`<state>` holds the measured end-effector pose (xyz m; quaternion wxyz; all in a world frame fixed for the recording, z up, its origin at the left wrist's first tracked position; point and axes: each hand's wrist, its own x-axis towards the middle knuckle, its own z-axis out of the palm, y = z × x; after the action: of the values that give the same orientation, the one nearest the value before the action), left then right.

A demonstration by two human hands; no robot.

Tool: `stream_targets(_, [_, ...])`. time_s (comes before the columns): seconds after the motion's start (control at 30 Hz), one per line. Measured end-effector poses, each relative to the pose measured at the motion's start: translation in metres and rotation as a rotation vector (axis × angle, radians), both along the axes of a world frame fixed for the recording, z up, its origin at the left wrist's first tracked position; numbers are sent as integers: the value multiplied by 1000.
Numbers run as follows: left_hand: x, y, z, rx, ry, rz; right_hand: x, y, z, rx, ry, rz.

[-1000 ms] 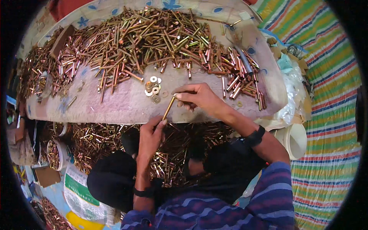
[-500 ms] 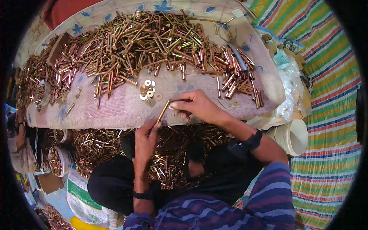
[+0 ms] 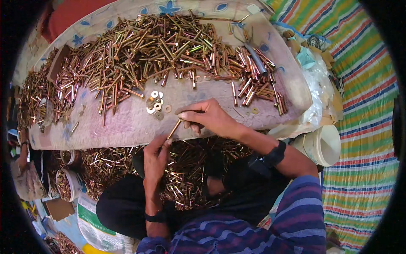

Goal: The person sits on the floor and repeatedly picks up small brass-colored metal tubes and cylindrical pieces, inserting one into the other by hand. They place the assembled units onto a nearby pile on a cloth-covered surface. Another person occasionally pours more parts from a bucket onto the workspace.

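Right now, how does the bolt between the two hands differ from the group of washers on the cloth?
The bolt is a long, thin rod; the washers are flat rings with holes. The bolt is held slanted in the left hand; the washers lie on the cloth. The bolt is one golden piece; the washers are several, some whitish, some brownish. Both look like metal.

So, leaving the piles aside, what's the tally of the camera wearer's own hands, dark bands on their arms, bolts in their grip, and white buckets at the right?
Hands: 2
Dark bands: 2
Held bolt: 1
White bucket: 1
Total: 6
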<state>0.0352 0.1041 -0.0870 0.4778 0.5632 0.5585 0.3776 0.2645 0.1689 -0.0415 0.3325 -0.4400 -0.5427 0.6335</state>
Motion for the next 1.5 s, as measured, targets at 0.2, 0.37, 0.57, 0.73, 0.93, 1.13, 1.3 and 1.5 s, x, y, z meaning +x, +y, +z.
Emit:
stream_targets(0.2, [3,-2,0,-126,-119,23,-15,-18,-5,178,-191,36])
stream_targets(0.37, [11,1,-4,-56,-97,-3,-13,-22,-2,258,-413,212])
stream_targets(0.57, [15,3,-4,-122,-234,18,75,19,7,576,-922,-163])
stream_targets(0.73, [16,4,-2,-119,-218,-10,109,22,-13,728,-1338,-222])
stream_targets(0.93, [22,5,-3,-149,-260,-18,105,23,-12,611,-1427,-177])
stream_targets(1.13, [19,4,-1,-178,-222,-39,95,26,8,491,-1197,-165])
stream_targets(1.3, [18,4,-3,-155,-245,-39,72,29,28,443,-653,-92])
stream_targets(1.5, [16,5,-5,-152,-220,-31,55,20,45,388,-426,-71])
